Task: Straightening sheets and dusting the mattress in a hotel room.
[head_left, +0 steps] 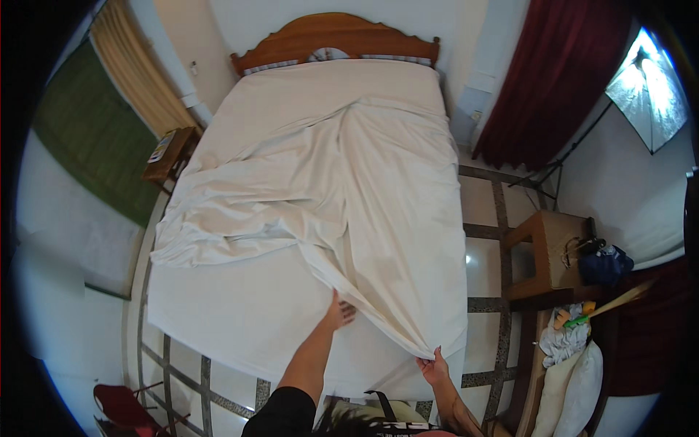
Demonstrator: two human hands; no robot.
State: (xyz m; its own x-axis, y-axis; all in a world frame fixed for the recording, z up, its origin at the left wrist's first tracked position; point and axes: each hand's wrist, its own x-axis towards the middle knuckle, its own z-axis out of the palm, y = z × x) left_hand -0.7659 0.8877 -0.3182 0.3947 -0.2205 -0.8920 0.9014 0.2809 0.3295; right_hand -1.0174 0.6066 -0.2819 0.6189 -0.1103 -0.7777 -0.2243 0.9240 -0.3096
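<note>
A cream bed sheet (397, 211) lies in folds across the bed (218, 306), bunched into ridges on the left and flatter on the right. My right hand (435, 369) pinches its near corner close to the foot of the bed, thumb pointing up. From that corner the sheet's edge runs slantwise up and to the left. Just below this edge, my left hand (341, 313) hovers or rests at the pale mattress cover with fingers apart; whether the fingertips touch the sheet is unclear.
A wooden headboard (335, 36) stands at the far end. Left of the bed is a small wooden side table (171, 156), with a red chair (120, 408) nearer. To the right stand a lamp on a tripod (648, 95), a wooden cabinet (542, 240) and pillows (575, 386).
</note>
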